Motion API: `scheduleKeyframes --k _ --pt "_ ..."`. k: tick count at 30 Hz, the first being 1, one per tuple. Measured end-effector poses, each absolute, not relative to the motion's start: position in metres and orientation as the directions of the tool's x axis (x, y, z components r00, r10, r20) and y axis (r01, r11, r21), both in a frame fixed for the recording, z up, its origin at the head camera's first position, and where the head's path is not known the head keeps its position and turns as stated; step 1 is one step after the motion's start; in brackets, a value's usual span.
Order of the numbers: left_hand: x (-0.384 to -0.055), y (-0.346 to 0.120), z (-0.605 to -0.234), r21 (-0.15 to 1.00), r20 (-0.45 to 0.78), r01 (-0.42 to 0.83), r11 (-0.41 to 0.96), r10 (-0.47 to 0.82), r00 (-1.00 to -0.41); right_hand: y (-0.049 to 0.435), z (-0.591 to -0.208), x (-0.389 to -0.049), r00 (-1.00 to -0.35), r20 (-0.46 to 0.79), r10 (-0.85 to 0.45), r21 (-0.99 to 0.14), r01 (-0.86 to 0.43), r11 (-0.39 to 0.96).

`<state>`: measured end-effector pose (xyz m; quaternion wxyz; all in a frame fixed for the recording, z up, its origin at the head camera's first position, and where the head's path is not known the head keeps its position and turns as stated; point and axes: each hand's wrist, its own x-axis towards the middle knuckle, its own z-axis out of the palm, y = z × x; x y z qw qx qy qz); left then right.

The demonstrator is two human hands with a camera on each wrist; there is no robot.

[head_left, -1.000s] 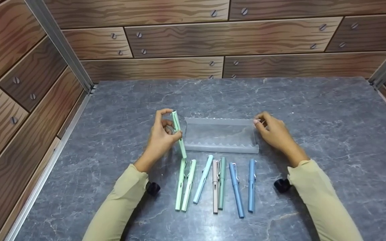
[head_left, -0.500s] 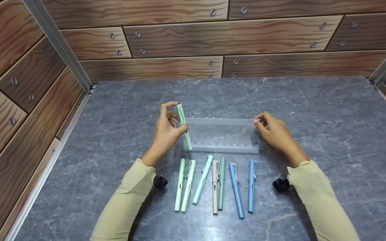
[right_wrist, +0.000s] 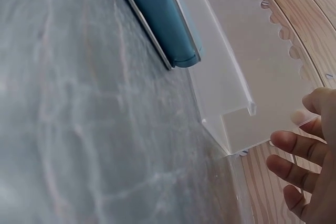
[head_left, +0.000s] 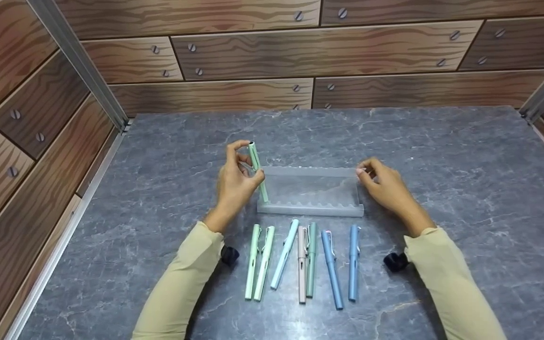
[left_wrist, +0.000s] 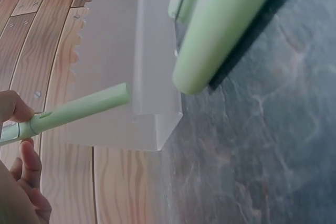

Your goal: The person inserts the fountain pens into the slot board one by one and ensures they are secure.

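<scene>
My left hand (head_left: 236, 184) pinches a light green pen (left_wrist: 84, 109) between thumb and fingers, one fingertip on its top end. The pen leans steeply at the left end of a frosted clear pen holder (head_left: 312, 210), its lower end just behind the notched front wall. Thumb and index finger of my right hand (right_wrist: 310, 150) pinch the holder's far right corner, the other fingers spread off it. Before the holder lie two light green pens (head_left: 252, 264), a pale aqua pen (head_left: 284, 255), a taupe pen (head_left: 302, 269), a dark green pen (head_left: 310, 269) and two blue pens (head_left: 353, 264).
Everything rests on a grey marble-patterned tabletop (head_left: 442, 151). Wood-patterned walls (head_left: 253, 56) stand behind and at the sides, with metal posts (head_left: 83, 66) at the corners. Both forearms wear pale yellow sleeves (head_left: 177, 278).
My left hand has moved right and away from me, bringing the light green pen from beside the holder to inside its left end. The right hand keeps its place at the corner.
</scene>
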<state>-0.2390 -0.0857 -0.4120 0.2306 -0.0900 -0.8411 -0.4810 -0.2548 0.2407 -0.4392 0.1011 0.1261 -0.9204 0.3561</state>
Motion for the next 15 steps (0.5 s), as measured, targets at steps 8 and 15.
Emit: scheduleKeyframes --k 8,15 --pt "-0.2405 -0.0848 -0.4183 0.671 0.535 0.383 0.635 -0.058 -0.843 0.2414 -0.4386 -0.2536 -0.951 0.264 -0.159 -0.636 -0.296 0.713" --pt "-0.2407 -0.0853 -0.4216 0.656 0.527 0.376 0.655 -0.04 -0.849 0.2412 -0.4384 -0.2539 -0.951 0.265 -0.159 -0.637 -0.296 0.712"
